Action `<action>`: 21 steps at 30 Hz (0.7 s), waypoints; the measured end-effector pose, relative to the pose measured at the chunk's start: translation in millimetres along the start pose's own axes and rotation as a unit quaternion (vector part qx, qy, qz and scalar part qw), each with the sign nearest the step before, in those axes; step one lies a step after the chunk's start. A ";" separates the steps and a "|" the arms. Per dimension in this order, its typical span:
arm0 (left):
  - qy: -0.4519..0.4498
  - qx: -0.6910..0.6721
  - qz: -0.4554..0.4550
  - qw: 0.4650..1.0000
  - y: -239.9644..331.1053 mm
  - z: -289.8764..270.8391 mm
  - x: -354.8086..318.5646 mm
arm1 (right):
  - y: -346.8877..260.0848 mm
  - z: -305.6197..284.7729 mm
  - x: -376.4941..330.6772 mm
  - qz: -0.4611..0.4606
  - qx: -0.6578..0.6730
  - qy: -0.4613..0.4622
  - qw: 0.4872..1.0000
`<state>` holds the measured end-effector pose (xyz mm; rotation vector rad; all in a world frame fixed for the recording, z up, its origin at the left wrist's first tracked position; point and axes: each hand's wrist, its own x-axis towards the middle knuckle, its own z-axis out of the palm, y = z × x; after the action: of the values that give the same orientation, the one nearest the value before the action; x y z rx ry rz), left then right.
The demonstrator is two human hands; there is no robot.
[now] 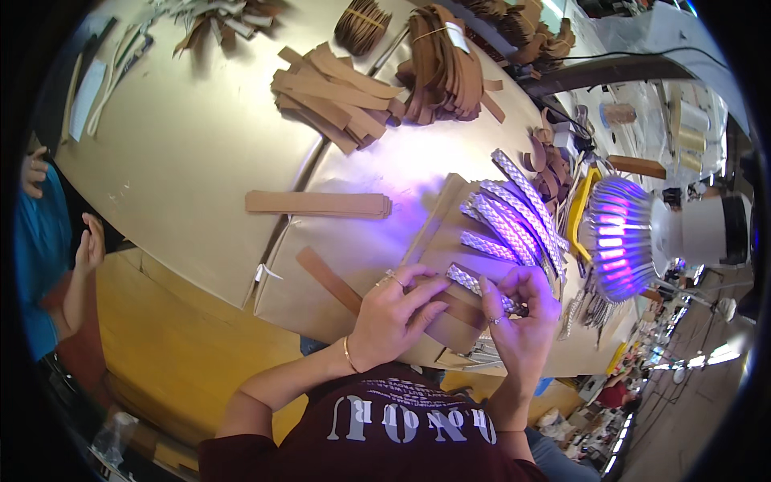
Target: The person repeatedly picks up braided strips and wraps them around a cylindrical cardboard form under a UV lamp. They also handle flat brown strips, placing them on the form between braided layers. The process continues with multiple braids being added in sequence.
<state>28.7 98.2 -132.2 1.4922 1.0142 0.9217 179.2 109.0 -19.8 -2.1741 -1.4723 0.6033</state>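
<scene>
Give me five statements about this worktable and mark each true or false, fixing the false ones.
1. The right hand holds a braided strip. True.
2. The purple-lit lamp stands at the picture's left. False: the lamp is on the right.
3. A stack of flat tan strips lies on the table. True.
4. The bracelet circles the right wrist. False: the bracelet is on the left wrist.
5. A person in blue is at the picture's left. True.

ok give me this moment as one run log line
right hand: holding braided strip | left hand: fingers near strip's left end | ahead: loose braided strips | far right: lamp, purple glow
</scene>
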 end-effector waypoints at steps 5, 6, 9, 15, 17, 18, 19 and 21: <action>0.023 0.002 0.033 0.999 -5.0 1.2 1.1 | -1.5 7.3 3.1 -0.003 -0.015 -0.012 1.000; 0.021 0.002 0.030 0.999 -7.4 2.3 3.1 | -0.5 8.1 6.0 -0.007 -0.024 -0.013 1.000; 0.006 -0.008 0.019 1.000 -8.7 1.9 2.8 | -1.7 8.6 6.9 0.003 -0.039 -0.034 0.999; 0.002 -0.007 0.020 1.000 -7.9 1.1 3.2 | -2.2 10.4 8.9 0.035 -0.001 -0.032 0.999; 0.006 -0.008 0.021 1.000 -7.2 1.4 3.4 | -2.8 10.3 9.6 0.034 -0.004 -0.035 0.999; 0.006 -0.003 0.022 1.000 -7.1 1.6 3.4 | -3.1 10.3 10.0 0.027 -0.011 -0.037 0.999; 0.006 -0.002 0.021 1.000 -6.9 1.8 3.4 | -3.4 10.6 10.4 0.033 -0.006 -0.037 0.999; 0.006 -0.001 0.019 1.000 -6.8 1.9 3.3 | -4.0 11.4 11.1 0.032 -0.005 -0.038 0.999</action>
<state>30.7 101.2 -139.1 1.5109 0.9962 0.9587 173.4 122.0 -28.0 -2.2358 -1.4512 0.7088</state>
